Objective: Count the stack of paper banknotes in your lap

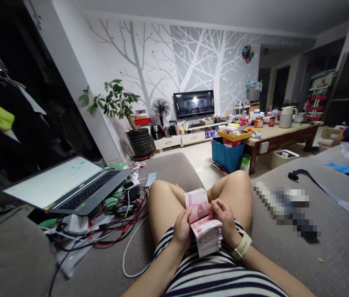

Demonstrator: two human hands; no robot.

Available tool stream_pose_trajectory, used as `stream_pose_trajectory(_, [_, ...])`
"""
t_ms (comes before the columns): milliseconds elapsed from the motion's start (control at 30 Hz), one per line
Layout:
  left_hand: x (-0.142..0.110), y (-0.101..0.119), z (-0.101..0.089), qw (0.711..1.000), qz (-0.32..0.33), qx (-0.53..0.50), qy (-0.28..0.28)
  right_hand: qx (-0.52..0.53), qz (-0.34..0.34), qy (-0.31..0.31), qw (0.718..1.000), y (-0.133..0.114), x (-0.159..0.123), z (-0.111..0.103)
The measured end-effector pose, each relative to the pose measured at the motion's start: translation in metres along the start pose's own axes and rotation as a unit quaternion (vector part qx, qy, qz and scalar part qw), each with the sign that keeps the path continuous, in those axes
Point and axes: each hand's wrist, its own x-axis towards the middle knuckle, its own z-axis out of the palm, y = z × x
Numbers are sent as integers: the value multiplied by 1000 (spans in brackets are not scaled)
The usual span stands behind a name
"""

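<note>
A thick stack of pink banknotes [207, 237] is bent over in front of my lap, part of it standing up and part folded down towards me. My left hand [183, 227] is closed around the stack's left side, with the thumb on the notes. At the upright part's right edge, my right hand [224, 214] has its thumb and forefinger pinched together by the notes. A pale watch strap [242, 245] circles my right wrist. Both hands are above the striped cloth [217, 276] over my lap, between my bent knees.
An open laptop [81, 181] lies on the sofa to my left, beside tangled cables [121, 222] and a phone [151, 179]. To my right are a blurred-out object [286, 208] and a strap [332, 194]. Ahead stand a blue bin [227, 156] and a cluttered table [281, 134].
</note>
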Motion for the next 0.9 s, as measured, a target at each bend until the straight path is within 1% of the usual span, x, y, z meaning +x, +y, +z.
stream_pose_trajectory(67, [-1, 2, 1, 1000, -11, -13, -24, -1, 6, 2, 1000, 0, 1, 0])
stream_pose_trajectory(200, [-3, 4, 2, 998, -31, -22, -53, -23, -6, 40, 999, 0, 3, -1])
stream_pose_trajectory(300, [-3, 3, 1, 998, -29, -13, -61, -29, -10, 52, 998, 2, 4, -2])
stream_pose_trajectory(433, [-3, 4, 1, 997, -30, -8, -67, -34, -6, 44, 998, 7, 6, -3])
stream_pose_trajectory(600, [-6, 6, 3, 997, -51, -13, -64, -30, 9, 38, 999, 11, 6, -5])
stream_pose_trajectory(767, [-2, 2, 1, 999, -24, -10, -31, -35, 7, 46, 998, 9, 5, -4])
stream_pose_trajectory(900, [2, -3, -1, 999, -27, -22, -9, -25, 16, 45, 999, 6, 4, -4])
